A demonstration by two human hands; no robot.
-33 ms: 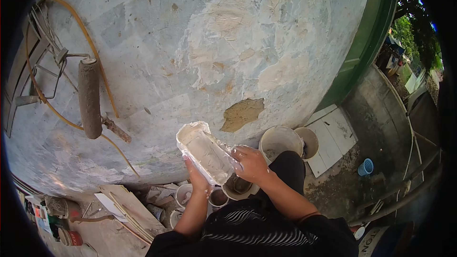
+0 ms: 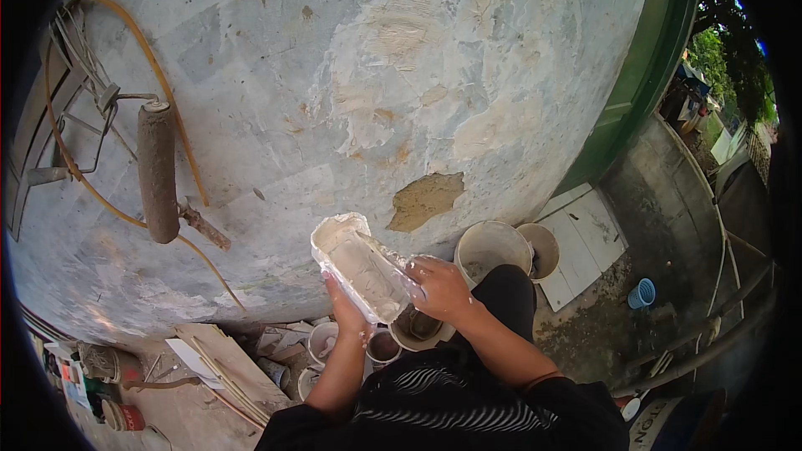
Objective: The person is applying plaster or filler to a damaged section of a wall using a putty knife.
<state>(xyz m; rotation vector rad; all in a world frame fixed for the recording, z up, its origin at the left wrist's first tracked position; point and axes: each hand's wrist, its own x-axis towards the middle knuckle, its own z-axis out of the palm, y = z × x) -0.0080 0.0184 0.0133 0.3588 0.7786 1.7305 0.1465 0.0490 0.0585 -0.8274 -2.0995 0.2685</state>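
A long, white-crusted tray (image 2: 322,238) of pale, wet putty is held out in front of the wall. My left hand (image 2: 347,309) is closed round its lower left side, supporting it from beneath. At the tray's right edge my right hand (image 2: 440,288) is closed, its fingers dotted with putty. It grips what looks like a putty knife (image 2: 386,252), smeared with putty and mostly hidden by the fingers and filling. Above the tray the wall (image 2: 267,100) has pale filled patches and one bare brown hole (image 2: 426,200).
A crusted paint roller (image 2: 157,171) and a yellow hose (image 2: 138,29) hang at left. Buckets (image 2: 493,250) line the wall's foot, with smaller pots (image 2: 383,347) below my hands. Boards (image 2: 225,359) lie lower left. A blue cup (image 2: 642,293) stands right, beyond white panels (image 2: 581,242).
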